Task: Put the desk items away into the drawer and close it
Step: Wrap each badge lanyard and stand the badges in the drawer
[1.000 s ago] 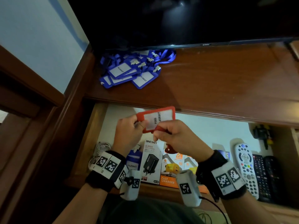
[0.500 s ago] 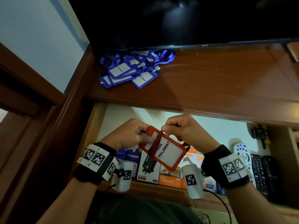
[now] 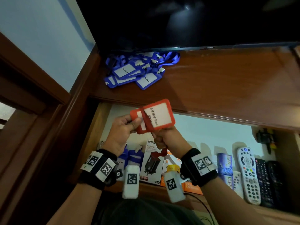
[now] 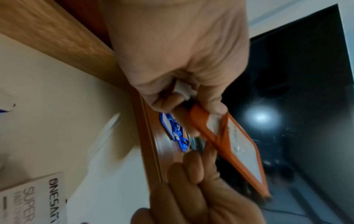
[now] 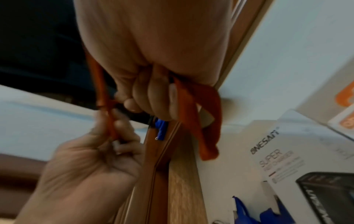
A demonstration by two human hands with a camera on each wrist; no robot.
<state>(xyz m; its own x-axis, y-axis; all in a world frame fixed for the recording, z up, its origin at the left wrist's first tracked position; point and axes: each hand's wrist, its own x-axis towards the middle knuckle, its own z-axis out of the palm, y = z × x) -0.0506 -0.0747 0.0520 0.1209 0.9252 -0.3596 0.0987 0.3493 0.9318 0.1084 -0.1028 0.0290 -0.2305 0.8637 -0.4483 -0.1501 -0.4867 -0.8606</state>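
Here, from the head view, two red badge holders point(image 3: 152, 118) are held up over the open drawer point(image 3: 103, 120), just below the desk's front edge. The left hand point(image 3: 121, 132) pinches the left corner of the rear holder between thumb and curled fingers, while the right hand point(image 3: 168, 138) is curled round the lower end of the front one, its red lanyard point(image 3: 159, 154) hanging from the fist. These look light, thin and springy, with slick clear windows, so a grip on the plastic frame or the clip end should serve better than one on the window. The pile of blue badge holders point(image 3: 134, 73) lies at the far left of the desk top point(image 3: 227, 88), not yet put away. Inside the drawer, blue holders sit at the near left; to their right stands a white charger box point(image 3: 151, 163), then orange boxes, with remote controls point(image 3: 248, 174) at the right end.

From the left wrist, the thumb and fingers point(image 4: 216, 104) nip the frame beside a white clip point(image 4: 182, 89).

From the right wrist, the curled fingers point(image 5: 153, 100) trap the limp lanyard, whose loop dangles and could snag on the drawer edge.
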